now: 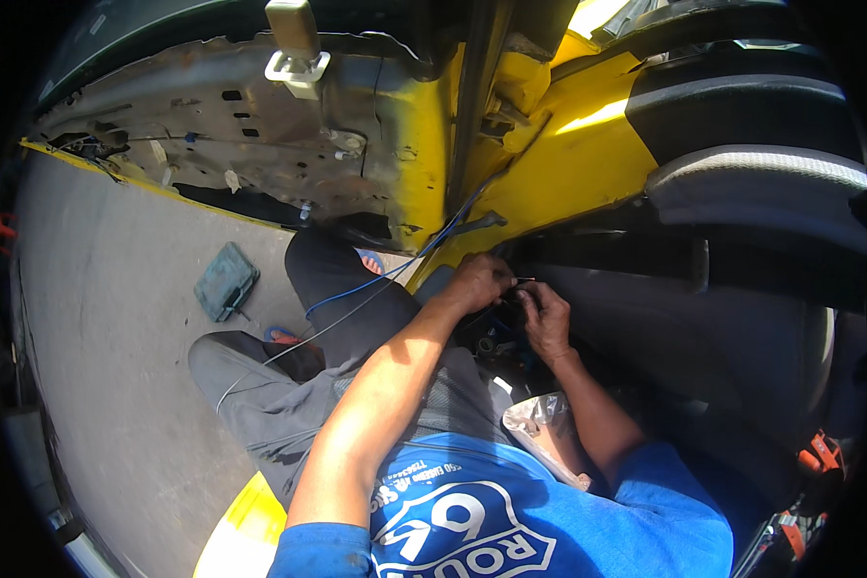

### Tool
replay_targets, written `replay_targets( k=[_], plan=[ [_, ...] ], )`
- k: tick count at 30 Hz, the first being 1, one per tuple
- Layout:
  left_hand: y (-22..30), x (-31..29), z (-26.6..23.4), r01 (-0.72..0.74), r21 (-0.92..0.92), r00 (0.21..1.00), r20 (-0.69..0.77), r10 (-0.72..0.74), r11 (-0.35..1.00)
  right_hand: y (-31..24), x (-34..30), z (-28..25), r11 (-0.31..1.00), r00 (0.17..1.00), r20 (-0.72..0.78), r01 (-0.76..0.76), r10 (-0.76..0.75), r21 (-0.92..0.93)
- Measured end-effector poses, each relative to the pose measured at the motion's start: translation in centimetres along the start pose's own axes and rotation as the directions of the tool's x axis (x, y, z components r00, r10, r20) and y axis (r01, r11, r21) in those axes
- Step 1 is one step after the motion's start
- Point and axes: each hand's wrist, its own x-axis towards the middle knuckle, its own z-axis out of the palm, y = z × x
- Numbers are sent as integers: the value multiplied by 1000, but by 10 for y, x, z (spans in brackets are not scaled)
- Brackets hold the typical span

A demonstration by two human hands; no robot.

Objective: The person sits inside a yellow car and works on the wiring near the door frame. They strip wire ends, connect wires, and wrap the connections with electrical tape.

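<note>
My left hand (482,282) is closed in a pinch at the door opening of a yellow car. From its fingertips a thin wire end (525,279) points toward my right hand (547,323). The right hand's fingers are pressed together close beside it, around something small and dark that I cannot make out. A blue cable (354,289) and a thin grey cable (303,344) run from the door frame across my legs. Below the hands, a shadowed cluster of dark parts (491,344) shows only in part.
The stripped door panel (328,144) stands open at upper left, with a pale latch-like fitting (299,67) near its top. A green case (226,281) lies on the concrete floor (116,337). A clear plastic bag (541,416) rests by my right forearm. Orange-handled tools (821,453) are at far right.
</note>
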Motion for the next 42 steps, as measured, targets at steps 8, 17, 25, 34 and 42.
replay_targets(
  k=[8, 17, 25, 34, 42],
  plan=[
    [-8, 16, 7, -72, 17, 994, 87, 71, 997, 4, 0, 1, 997, 998, -33, -43, 45, 67],
    [-20, 11, 4, 25, -245, 1000, -7, -27, 969, 2, 13, 11, 933, 988, -67, -110, 141, 343],
    [-44, 12, -5, 149, -451, 986, 4, -165, 880, 4, 32, 26, 878, 903, 278, -400, 328, 262],
    [-50, 19, -10, 222, -535, 930, -135, -342, 815, 1, 28, 18, 931, 914, 210, -363, 347, 40],
    [-45, 8, -12, 228, -554, 970, 62, -233, 801, 7, 30, 23, 995, 990, 140, 49, -37, -83]
  ],
)
